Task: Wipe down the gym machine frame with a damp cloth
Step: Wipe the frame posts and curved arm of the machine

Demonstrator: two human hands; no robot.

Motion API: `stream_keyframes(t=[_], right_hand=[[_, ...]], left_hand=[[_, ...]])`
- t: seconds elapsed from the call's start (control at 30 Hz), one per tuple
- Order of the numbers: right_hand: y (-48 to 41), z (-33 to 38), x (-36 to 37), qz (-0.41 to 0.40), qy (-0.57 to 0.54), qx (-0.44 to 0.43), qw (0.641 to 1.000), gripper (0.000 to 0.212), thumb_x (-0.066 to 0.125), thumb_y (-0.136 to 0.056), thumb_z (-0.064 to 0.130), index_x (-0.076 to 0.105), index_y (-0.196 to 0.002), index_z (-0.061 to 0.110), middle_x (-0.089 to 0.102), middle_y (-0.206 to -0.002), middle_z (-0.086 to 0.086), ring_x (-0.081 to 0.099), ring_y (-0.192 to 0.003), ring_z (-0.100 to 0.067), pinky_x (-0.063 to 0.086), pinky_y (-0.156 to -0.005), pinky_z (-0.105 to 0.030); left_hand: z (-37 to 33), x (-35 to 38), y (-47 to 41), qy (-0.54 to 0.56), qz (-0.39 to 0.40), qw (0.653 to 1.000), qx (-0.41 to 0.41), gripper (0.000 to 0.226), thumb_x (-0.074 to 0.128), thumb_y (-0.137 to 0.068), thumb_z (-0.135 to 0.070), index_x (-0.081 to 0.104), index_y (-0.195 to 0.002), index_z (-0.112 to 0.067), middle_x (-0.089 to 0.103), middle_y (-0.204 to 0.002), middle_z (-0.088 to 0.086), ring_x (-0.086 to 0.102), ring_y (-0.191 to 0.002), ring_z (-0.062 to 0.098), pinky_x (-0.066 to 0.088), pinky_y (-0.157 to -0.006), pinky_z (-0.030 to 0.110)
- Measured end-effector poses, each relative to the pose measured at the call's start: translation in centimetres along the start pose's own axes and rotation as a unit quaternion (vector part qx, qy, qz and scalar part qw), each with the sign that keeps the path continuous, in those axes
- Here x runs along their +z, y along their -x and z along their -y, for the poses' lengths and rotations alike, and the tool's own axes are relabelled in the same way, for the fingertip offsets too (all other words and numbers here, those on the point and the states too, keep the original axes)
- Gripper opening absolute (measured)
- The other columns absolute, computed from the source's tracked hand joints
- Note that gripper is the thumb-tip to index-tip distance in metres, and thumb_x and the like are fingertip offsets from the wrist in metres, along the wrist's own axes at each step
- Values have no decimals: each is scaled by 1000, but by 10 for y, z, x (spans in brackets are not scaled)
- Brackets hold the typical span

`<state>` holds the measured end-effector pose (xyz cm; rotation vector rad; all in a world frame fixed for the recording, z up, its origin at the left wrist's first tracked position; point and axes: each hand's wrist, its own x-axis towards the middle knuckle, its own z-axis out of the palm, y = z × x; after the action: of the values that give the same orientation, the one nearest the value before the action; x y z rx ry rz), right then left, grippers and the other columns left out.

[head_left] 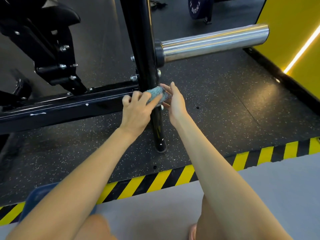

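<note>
A black upright post (142, 49) of the gym machine frame meets a black horizontal beam (69, 104) low near the floor. A blue-green cloth (154, 94) with a mesh side is wrapped round the post at that joint. My left hand (136, 111) presses the cloth against the post, its fingers curled over it. My right hand (173, 101) holds the cloth's mesh end from the right side of the post, fingers lightly bent round it.
A chrome weight-plate sleeve (214, 42) sticks out to the right above my hands. Bolts (133, 77) protrude from the post. Black linkage arms (57, 58) stand at the left. Speckled rubber flooring ends at a yellow-black striped edge (173, 177). A yellow wall (294, 40) rises at the right.
</note>
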<state>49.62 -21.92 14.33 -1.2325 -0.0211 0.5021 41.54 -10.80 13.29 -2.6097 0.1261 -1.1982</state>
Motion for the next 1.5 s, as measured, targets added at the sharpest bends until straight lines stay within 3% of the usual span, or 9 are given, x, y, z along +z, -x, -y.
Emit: stream_keyframes(t=[0.2, 0.43, 0.53, 0.67, 0.8, 0.93, 1.07, 1.23, 1.5], right_hand=[[-2, 8, 3, -12, -28, -18, 999, 38, 32, -104, 38, 64, -91, 23, 65, -86, 3, 59, -80, -9, 45, -71, -25], [4, 8, 0, -20, -32, 13, 999, 46, 31, -103, 43, 66, -116, 16, 63, -108, -4, 55, -100, -12, 34, -92, -32], [3, 12, -4, -30, -41, 0, 999, 44, 30, -104, 42, 66, -111, 19, 65, -100, -2, 58, -104, -17, 41, -95, -35], [2, 12, -1, -43, -38, 8, 998, 42, 33, -103, 41, 68, -106, 19, 66, -97, -2, 61, -97, -16, 44, -82, -31], [3, 6, 0, -34, -58, 33, 997, 40, 33, -103, 41, 65, -103, 16, 65, -92, -5, 60, -90, -18, 45, -79, -31], [5, 12, -10, -27, -34, 26, 999, 48, 28, -104, 42, 62, -122, 13, 66, -112, -7, 60, -106, -18, 43, -92, -34], [3, 20, -19, -55, -51, 11, 997, 45, 31, -104, 41, 64, -115, 14, 67, -106, -8, 63, -105, -22, 48, -93, -37], [3, 16, -18, -59, -32, 40, 997, 42, 33, -104, 37, 66, -114, 12, 68, -104, -9, 64, -101, -22, 49, -84, -33], [6, 16, -16, -18, -17, 44, 999, 41, 32, -104, 37, 63, -116, 12, 67, -110, -12, 64, -104, -24, 50, -89, -35]], left_hand=[[0, -13, -31, -42, -74, 995, -51, 39, 54, -85, -4, 66, -119, -21, 42, -99, -2, 38, -89, 22, 22, -73, 37], [-17, 5, 12, -61, 62, 996, 20, 45, 46, -83, -7, 67, -119, -24, 57, -93, 2, 47, -83, 23, 25, -71, 37], [-3, -12, -15, -14, -28, 999, -23, 41, 63, -82, -3, 68, -118, -21, 45, -97, 1, 40, -86, 22, 23, -73, 36], [10, -31, -69, 19, -141, 987, -76, 29, 48, -97, -11, 70, -116, -16, 36, -101, -2, 36, -90, 20, 24, -76, 35], [-8, -4, -21, 13, -4, 999, 36, 30, 64, -82, -8, 70, -112, -13, 42, -104, 1, 38, -88, 24, 27, -73, 36], [-18, 4, 30, 43, 117, 992, 19, 53, 79, -65, 2, 69, -114, -15, 59, -94, 9, 44, -85, 25, 35, -70, 38], [-9, -25, -4, 154, 23, 984, -92, 29, 56, -94, -18, 61, -120, -8, 51, -94, -2, 43, -89, 24, 42, -70, 34], [0, -38, -81, 125, -194, 970, -71, 28, 54, -91, 3, 60, -118, -1, 56, -106, 9, 42, -93, 21, 42, -77, 29], [-10, -15, -82, 46, -119, 992, 5, 18, 61, -87, -3, 68, -104, 0, 68, -100, 11, 47, -96, 21, 45, -77, 30]])
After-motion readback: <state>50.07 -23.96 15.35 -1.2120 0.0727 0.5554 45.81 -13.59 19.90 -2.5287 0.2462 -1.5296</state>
